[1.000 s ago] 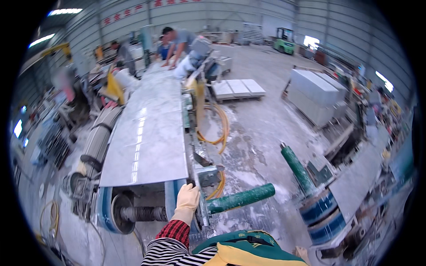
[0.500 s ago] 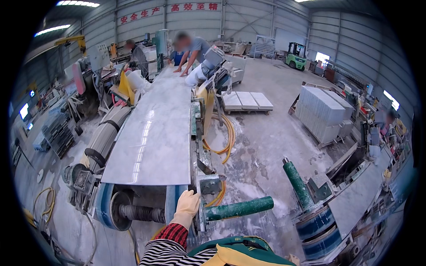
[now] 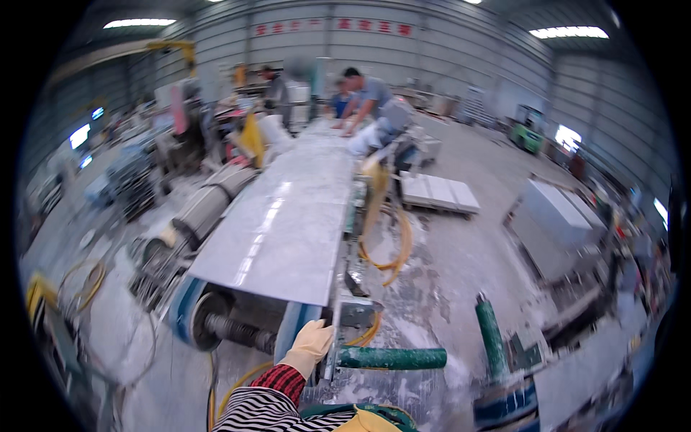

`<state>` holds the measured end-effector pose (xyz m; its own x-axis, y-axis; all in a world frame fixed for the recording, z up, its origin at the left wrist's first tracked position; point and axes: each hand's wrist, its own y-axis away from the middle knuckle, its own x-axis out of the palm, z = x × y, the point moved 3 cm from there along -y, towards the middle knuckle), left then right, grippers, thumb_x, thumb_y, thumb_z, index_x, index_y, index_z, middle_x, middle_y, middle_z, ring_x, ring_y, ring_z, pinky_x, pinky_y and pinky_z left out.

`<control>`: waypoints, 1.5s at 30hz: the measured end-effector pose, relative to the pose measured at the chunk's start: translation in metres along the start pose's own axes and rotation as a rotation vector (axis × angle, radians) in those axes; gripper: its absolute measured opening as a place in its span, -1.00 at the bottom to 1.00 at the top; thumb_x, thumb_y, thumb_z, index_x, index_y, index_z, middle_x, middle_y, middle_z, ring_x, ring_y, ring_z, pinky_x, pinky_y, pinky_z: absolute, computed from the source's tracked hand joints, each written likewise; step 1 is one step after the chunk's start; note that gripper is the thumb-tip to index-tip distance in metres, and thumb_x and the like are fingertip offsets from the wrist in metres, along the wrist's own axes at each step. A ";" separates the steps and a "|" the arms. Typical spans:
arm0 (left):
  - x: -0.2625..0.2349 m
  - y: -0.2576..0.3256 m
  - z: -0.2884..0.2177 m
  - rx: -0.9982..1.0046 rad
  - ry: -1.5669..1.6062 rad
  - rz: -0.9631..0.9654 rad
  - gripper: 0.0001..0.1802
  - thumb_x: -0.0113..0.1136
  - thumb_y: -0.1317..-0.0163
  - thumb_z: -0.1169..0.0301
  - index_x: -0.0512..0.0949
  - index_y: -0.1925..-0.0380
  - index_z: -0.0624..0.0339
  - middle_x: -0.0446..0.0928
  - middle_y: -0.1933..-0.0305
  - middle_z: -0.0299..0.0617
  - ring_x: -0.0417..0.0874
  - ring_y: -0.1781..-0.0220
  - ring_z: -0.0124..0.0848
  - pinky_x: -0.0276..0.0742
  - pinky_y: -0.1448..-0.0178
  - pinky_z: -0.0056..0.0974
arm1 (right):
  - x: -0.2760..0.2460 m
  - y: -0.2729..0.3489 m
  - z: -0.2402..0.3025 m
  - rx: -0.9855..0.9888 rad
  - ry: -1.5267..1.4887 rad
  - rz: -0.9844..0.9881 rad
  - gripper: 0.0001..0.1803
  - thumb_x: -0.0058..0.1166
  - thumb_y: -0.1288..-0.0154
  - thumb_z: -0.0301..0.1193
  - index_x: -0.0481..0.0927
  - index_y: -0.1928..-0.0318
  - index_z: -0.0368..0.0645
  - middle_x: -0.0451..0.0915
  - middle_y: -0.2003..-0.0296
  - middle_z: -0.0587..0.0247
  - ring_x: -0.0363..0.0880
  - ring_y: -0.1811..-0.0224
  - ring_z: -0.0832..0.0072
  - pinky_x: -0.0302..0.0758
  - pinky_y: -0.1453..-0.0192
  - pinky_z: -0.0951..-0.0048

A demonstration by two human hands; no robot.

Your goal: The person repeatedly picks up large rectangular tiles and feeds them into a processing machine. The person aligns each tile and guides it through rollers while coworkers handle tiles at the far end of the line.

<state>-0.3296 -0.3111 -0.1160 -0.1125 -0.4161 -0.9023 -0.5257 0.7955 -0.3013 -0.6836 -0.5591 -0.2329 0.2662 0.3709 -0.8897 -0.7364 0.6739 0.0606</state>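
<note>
My left hand, in a pale rubber glove, rests at the near end of a belt conveyor with its fingers curled over the metal side frame. Just left of it runs the conveyor's blue belt. A long, glossy pale grey-white stone slab lies on the conveyor, its near edge a little beyond my glove. Below that edge, a ribbed roller shaft shows. My right hand is out of view.
A green roller sticks out right of the frame; another green post stands farther right. Yellow hoses lie coiled on the floor. Co-workers stand at the slab's far end. Stacked slabs and a green forklift are on the right.
The view has swung left and tilted, shifting the scene to the right and blurring it. My left hand stays at the conveyor frame. The far co-worker is still leaning over the slab.
</note>
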 end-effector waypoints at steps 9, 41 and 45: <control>-0.073 0.122 -0.001 -0.051 -0.140 -0.028 -0.76 0.19 -0.41 0.30 0.61 0.02 0.13 0.57 0.14 0.04 0.59 0.03 0.04 0.51 -0.14 0.03 | 0.038 -0.003 0.062 -0.276 0.070 -0.070 -0.64 0.09 -0.46 -0.35 0.63 -0.19 -0.14 0.77 0.13 0.04 0.78 0.04 0.09 0.69 -0.08 0.10; -0.061 0.394 0.325 -0.736 0.867 -0.195 -0.63 -0.05 -0.70 0.28 0.64 -0.28 0.10 0.78 -0.12 -0.05 0.77 -0.08 -0.22 0.59 -0.18 -0.29 | 0.120 0.136 0.160 0.337 -0.145 -0.044 -0.60 0.13 -0.44 -0.22 0.77 -0.10 -0.21 0.78 -0.06 -0.11 0.75 -0.08 -0.09 0.60 -0.24 0.09; -0.114 0.387 0.295 -0.785 0.851 -0.003 -0.63 -0.06 -0.71 0.30 0.55 -0.34 0.12 0.77 -0.13 -0.10 0.72 -0.19 -0.27 0.54 -0.29 -0.31 | 0.078 0.076 0.265 0.151 -0.099 -0.346 -0.48 0.18 -0.46 -0.29 0.62 -0.33 -0.29 0.69 -0.18 -0.23 0.67 -0.23 -0.08 0.54 -0.35 0.10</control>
<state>-0.2714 0.1738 -0.2202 -0.4849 -0.8169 -0.3125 -0.8723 0.4257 0.2408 -0.5540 -0.3089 -0.1778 0.5469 0.1600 -0.8218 -0.4949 0.8535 -0.1633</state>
